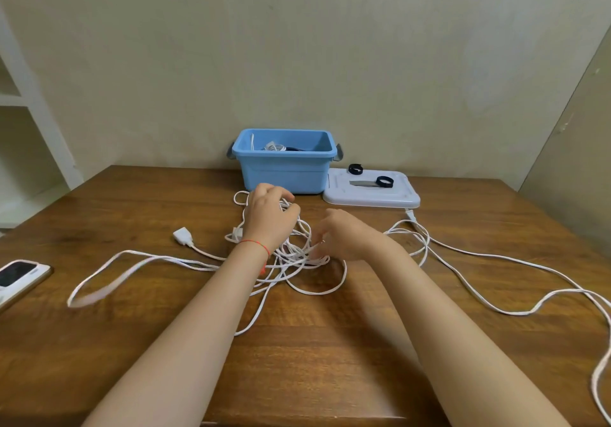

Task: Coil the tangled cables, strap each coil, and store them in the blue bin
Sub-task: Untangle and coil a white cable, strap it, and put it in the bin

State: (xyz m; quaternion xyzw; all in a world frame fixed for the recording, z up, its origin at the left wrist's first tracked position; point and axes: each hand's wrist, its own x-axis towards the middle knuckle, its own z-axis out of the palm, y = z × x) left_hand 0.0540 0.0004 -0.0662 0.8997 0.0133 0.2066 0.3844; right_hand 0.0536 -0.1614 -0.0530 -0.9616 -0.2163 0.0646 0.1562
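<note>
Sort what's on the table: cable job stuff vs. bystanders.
Job: tangled white cables, held by left hand and right hand; blue bin; black straps on the white lid.
Bystanders: phone at the left edge; white shelf.

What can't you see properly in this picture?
- Head view: how many cables lie in the blue bin; its front wall hides them.
- The phone is cut off by the left edge.
- The hands, left and right, cover the middle of the white cable tangle.
</note>
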